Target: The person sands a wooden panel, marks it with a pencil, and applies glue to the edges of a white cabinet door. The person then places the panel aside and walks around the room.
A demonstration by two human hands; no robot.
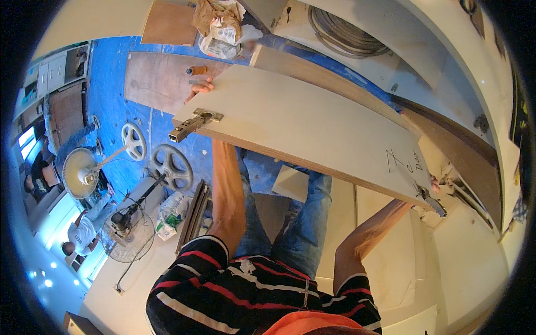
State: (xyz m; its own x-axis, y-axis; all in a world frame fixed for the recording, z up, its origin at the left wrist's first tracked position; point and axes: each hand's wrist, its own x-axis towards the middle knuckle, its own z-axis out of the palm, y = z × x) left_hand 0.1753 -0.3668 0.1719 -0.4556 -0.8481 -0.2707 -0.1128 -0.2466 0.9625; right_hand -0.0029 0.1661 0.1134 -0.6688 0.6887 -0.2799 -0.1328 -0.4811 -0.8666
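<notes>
A long white cabinet door [301,123] with a brown edge is held up in front of me, tilted down to the right. My left hand [202,87] is closed round its left end, with only the fingers showing past the far edge. At the right end my right hand [434,183] grips the door; part of that hand is hidden behind it. One metal hinge [195,124] is fixed near the left end and sticks out past the edge. Another hinge [430,201] sits by my right hand. Dark handwriting marks the door's right part.
Beyond the door stands a cabinet panel [452,145], with a cable coil [346,30] farther back. A brown board [148,78] bearing a small bottle [196,70] lies on the blue floor. Two fans [129,234] stand at left, near a white sack [172,215]. Other people [84,231] are farther left.
</notes>
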